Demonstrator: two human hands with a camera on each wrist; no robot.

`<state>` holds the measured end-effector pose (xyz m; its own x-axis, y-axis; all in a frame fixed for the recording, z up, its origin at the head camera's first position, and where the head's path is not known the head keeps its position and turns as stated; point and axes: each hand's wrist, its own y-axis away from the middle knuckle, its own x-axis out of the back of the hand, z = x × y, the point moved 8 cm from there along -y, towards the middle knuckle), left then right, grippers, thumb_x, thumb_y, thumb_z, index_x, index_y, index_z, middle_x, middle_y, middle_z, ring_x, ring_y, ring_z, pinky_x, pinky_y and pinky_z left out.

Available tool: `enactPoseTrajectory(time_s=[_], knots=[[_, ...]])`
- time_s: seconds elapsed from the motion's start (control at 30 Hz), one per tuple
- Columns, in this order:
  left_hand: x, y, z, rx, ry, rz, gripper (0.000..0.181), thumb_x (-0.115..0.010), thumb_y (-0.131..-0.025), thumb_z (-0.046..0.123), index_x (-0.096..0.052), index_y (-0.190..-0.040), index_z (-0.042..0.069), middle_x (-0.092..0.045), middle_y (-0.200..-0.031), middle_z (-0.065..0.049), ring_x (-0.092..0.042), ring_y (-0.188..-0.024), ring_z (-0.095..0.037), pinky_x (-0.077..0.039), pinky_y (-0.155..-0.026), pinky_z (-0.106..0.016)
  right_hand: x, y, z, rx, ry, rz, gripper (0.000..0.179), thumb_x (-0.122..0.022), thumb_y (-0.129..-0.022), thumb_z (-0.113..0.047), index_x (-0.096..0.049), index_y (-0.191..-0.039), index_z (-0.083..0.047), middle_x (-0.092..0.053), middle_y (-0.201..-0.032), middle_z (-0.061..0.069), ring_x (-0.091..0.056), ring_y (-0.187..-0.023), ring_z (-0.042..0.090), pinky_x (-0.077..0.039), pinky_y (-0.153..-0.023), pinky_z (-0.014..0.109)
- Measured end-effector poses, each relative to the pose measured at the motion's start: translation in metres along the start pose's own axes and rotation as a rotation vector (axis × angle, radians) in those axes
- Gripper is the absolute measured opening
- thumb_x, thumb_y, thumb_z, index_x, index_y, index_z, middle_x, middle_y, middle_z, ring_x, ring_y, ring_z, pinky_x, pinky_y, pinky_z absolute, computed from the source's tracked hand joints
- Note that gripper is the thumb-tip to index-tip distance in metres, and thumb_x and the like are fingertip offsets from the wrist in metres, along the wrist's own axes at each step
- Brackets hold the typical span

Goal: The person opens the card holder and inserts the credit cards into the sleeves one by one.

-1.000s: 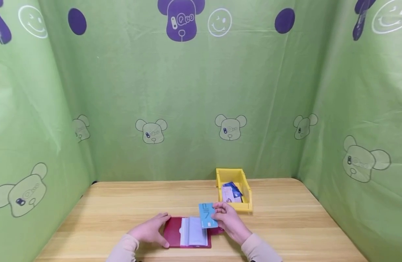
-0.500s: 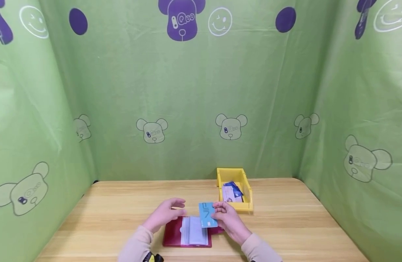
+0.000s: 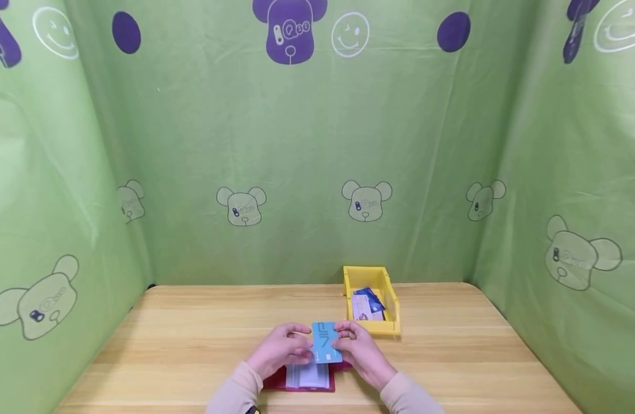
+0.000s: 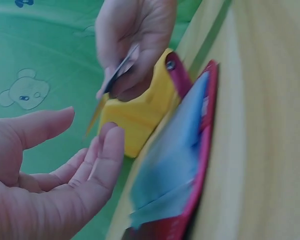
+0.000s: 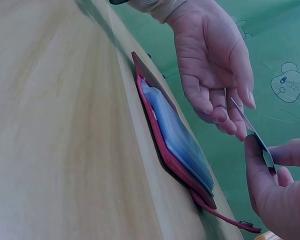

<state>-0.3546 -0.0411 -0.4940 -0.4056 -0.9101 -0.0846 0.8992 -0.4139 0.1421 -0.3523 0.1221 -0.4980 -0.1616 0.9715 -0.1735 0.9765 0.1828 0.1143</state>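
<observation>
A: Quick q, what's in the R hand (image 3: 366, 356)?
B: Light blue card (image 3: 324, 344), pinched btwn thumb & fingers at its R edge. Dark lettering runs sideways on it, w/ a small pale square nr the bottom.
A: And the L hand (image 3: 277, 348)?
B: Just beside the card's L edge. Wrist cams show thumb & fingers spread apart w/ a gap btwn, so no pinch there. Can't tell if any fingertip touches the card.
A: Card's position?
B: Up in the air btwn both hands, above the red card holder (image 3: 274, 380) & apart from it. Seen nearly edge-on from both wrists.
A: Holder's state?
B: Lying opened out on the bench (image 3: 193, 339), L part of it partly hidden by the L hand in the head view. Clear sleeves (image 3: 308, 376) sit inside; they look bluish in the wrist views. A strap (image 5: 221, 216) w/ a dark snap sticks out from its R side.
A: Anything else nr?
B: Yellow bin (image 3: 381, 328), farther back, just past the R hand. Holds a pale card (image 3: 362, 306) & dark blue card stock (image 3: 375, 301), overlapping.
A: BG?
B: Green cloth (image 3: 296, 138) on the back & both sides, w/ bear heads & smileys printed on. Both arms in beige sleeves (image 3: 237, 388).
</observation>
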Motion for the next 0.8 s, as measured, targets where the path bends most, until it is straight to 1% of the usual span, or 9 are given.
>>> enactPoseTrajectory(time_s=[0.23, 0.4, 0.53, 0.63, 0.8], knots=[[-0.01, -0.001, -0.009, 0.003, 0.064, -0.003, 0.041, -0.062, -0.088, 0.005, -0.048, -0.124, -0.009, -0.065, -0.09, -0.007, -0.065, -0.073, -0.014, -0.063, -0.075, -0.031, -0.003, 0.001, 0.001, 0.01, 0.003, -0.026, 0.042, -0.061, -0.081, 0.008, -0.045, -0.12, 0.006, -0.05, -0.096, 0.004, -0.054, -0.088, 0.014, -0.057, -0.075, 0.023], [-0.011, -0.001, -0.011, -0.012, 0.076, 0.008, 0.038, -0.062, -0.087, 0.002, -0.049, -0.121, -0.01, -0.066, -0.091, -0.008, -0.066, -0.072, -0.013, -0.062, -0.073, -0.029, -0.005, 0.002, 0.002, 0.024, 0.01, -0.043, 0.041, -0.059, -0.081, 0.01, -0.045, -0.119, 0.006, -0.051, -0.096, 0.004, -0.055, -0.087, 0.014, -0.057, -0.076, 0.024], [-0.01, -0.001, -0.011, -0.016, 0.081, 0.015, 0.038, -0.061, -0.088, 0.001, -0.049, -0.121, -0.01, -0.066, -0.094, -0.01, -0.066, -0.075, -0.013, -0.062, -0.073, -0.027, -0.005, 0.003, 0.001, 0.029, 0.021, -0.045, 0.042, -0.059, -0.082, 0.008, -0.044, -0.121, 0.005, -0.052, -0.097, 0.004, -0.056, -0.087, 0.014, -0.057, -0.077, 0.025], [-0.007, -0.002, -0.01, -0.024, 0.081, 0.023, 0.037, -0.061, -0.088, 0.0, -0.049, -0.122, -0.011, -0.066, -0.094, -0.01, -0.066, -0.076, -0.014, -0.061, -0.073, -0.027, -0.005, 0.004, -0.002, 0.038, 0.035, -0.044, 0.044, -0.061, -0.084, 0.003, -0.042, -0.124, 0.006, -0.054, -0.097, 0.004, -0.057, -0.087, 0.013, -0.057, -0.078, 0.026], [0.0, -0.002, -0.002, -0.051, 0.07, 0.03, 0.039, -0.06, -0.088, -0.001, -0.048, -0.123, -0.011, -0.065, -0.094, -0.009, -0.066, -0.076, -0.014, -0.061, -0.072, -0.025, -0.003, 0.002, -0.01, 0.073, 0.062, -0.037, 0.043, -0.058, -0.093, -0.012, -0.04, -0.127, 0.008, -0.058, -0.098, 0.003, -0.06, -0.089, 0.013, -0.058, -0.085, 0.029]])
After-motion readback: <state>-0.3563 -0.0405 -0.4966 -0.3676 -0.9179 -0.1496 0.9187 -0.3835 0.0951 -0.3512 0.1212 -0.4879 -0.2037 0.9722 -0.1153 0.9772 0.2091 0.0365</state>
